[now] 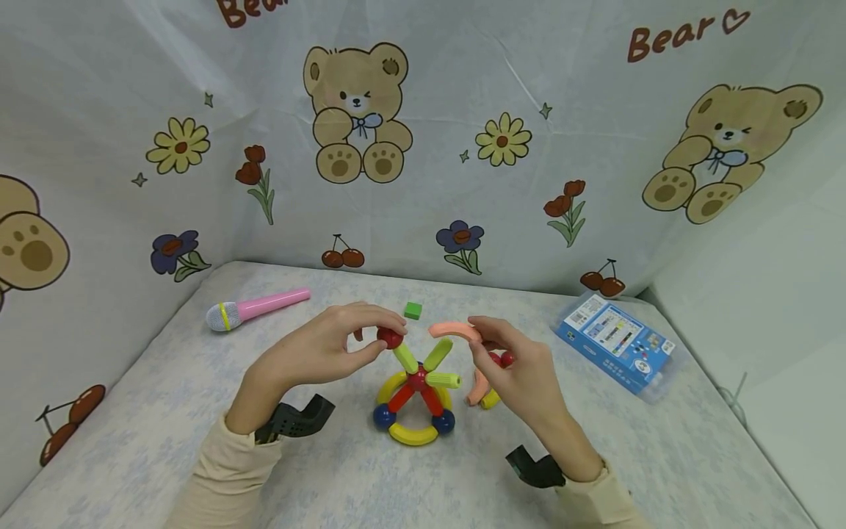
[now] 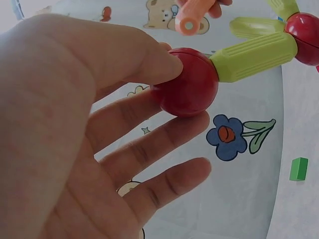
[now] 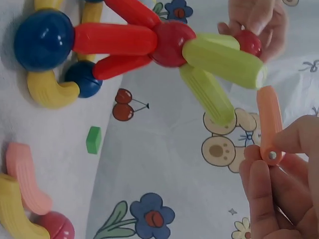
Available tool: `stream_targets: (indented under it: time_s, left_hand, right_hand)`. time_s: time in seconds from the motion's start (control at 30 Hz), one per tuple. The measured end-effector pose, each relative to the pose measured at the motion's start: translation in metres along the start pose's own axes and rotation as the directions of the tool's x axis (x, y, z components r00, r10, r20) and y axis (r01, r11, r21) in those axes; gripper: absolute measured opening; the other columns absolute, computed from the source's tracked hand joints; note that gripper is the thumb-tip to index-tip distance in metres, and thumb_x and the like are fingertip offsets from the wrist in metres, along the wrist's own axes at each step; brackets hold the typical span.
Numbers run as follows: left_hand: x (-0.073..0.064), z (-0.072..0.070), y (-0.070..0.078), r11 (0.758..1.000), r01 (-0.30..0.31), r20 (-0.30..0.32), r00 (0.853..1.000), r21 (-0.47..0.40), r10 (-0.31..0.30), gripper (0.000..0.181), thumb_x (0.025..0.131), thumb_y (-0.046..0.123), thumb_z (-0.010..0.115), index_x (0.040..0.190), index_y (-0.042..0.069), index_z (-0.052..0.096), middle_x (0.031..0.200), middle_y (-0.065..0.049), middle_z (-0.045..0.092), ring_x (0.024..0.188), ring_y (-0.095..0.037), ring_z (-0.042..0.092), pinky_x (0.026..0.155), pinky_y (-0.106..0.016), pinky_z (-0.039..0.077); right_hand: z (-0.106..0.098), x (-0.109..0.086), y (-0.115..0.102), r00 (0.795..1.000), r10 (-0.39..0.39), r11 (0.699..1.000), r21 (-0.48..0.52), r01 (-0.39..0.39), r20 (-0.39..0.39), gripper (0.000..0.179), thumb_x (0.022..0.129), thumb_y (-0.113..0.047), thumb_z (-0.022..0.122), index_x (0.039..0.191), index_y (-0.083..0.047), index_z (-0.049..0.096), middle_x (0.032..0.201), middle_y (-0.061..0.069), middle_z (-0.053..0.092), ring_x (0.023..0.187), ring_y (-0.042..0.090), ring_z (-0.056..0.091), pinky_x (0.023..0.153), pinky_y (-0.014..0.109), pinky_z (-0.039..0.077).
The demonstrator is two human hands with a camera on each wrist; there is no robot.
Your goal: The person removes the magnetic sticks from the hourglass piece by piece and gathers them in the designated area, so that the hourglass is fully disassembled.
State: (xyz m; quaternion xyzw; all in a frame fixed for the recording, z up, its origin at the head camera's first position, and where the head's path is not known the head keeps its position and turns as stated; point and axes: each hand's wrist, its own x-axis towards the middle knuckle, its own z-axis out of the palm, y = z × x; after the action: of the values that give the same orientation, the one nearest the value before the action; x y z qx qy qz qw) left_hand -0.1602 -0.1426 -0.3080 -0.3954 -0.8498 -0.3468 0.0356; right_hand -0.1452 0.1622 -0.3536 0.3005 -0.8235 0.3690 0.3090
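Observation:
Between thumb and fingers my left hand pinches a red ball, which touches the end of a light green rod. That rod and two other light green rods fan out from a central red ball. Red rods run down from it to blue balls, joined by curved yellow pieces in a ring on the table. My right hand pinches a curved orange piece by one end, apart from the structure. A metal dot shows on that end in the right wrist view.
Beside the structure lie a pink curved piece, a yellow curved piece and loose red balls. A green block sits behind. The pink toy microphone lies back left, the blue box back right.

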Motion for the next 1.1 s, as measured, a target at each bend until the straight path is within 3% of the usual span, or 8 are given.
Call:
stream_targets:
  time_s: [0.27,0.43,0.6,0.7,0.83,1.1]
  left_hand:
    - [-0.001,-0.002,0.0,1.0,0.001,0.0,1.0,0.001,-0.001,0.033,0.097,0.006,0.07,0.129,0.015,0.071,0.13,0.004,0.069,0.107,-0.011,0.061,0.083,-0.035,0.057]
    - [0.002,-0.002,0.0,1.0,0.006,0.011,1.0,0.011,-0.006,0.034,0.097,0.008,0.07,0.13,0.016,0.07,0.129,0.004,0.069,0.105,-0.012,0.06,0.081,-0.03,0.055]
    - [0.004,-0.001,-0.001,1.0,0.003,0.016,1.0,0.008,-0.003,0.033,0.097,0.008,0.07,0.13,0.016,0.07,0.128,0.004,0.069,0.103,-0.012,0.06,0.08,-0.03,0.054]
    - [0.004,-0.002,-0.002,1.0,0.016,0.017,1.0,0.011,-0.016,0.033,0.097,0.009,0.07,0.129,0.016,0.07,0.128,0.005,0.069,0.103,-0.011,0.06,0.08,-0.03,0.054]
    - [0.001,-0.002,-0.002,1.0,0.02,0.011,1.0,0.011,-0.021,0.032,0.097,0.009,0.07,0.128,0.016,0.071,0.128,0.005,0.069,0.103,-0.011,0.06,0.08,-0.03,0.054]
    - [-0.001,-0.003,-0.001,1.0,0.021,0.019,1.0,0.018,-0.021,0.032,0.098,0.01,0.07,0.128,0.017,0.07,0.126,0.005,0.07,0.102,-0.012,0.059,0.079,-0.031,0.054]
  right_hand:
    - [-0.017,0.004,0.01,0.987,0.102,0.993,-0.065,-0.095,0.122,0.03,0.091,-0.004,0.077,0.121,-0.005,0.075,0.1,0.005,0.079,0.08,0.014,0.075,0.067,0.024,0.06]
    - [-0.029,-0.001,0.023,0.96,0.208,0.974,-0.125,-0.187,0.187,0.028,0.093,-0.009,0.077,0.121,-0.006,0.076,0.099,0.005,0.08,0.082,0.018,0.076,0.064,0.026,0.06]
    - [-0.036,-0.017,0.035,0.92,0.317,0.945,-0.165,-0.284,0.229,0.027,0.094,-0.013,0.076,0.12,-0.007,0.077,0.104,0.005,0.079,0.089,0.021,0.076,0.073,0.031,0.062]
    - [-0.04,-0.032,0.044,0.904,0.353,0.931,-0.184,-0.314,0.24,0.026,0.094,-0.013,0.076,0.119,-0.007,0.077,0.106,0.006,0.079,0.089,0.021,0.076,0.073,0.03,0.062]
    - [-0.044,-0.049,0.056,0.9,0.368,0.922,-0.216,-0.321,0.232,0.024,0.093,-0.011,0.077,0.116,-0.006,0.078,0.104,0.008,0.079,0.085,0.021,0.077,0.069,0.027,0.061]
    - [-0.053,-0.06,0.064,0.868,0.428,0.897,-0.237,-0.373,0.254,0.021,0.092,-0.012,0.077,0.113,-0.005,0.078,0.101,0.009,0.079,0.082,0.019,0.077,0.068,0.024,0.061]
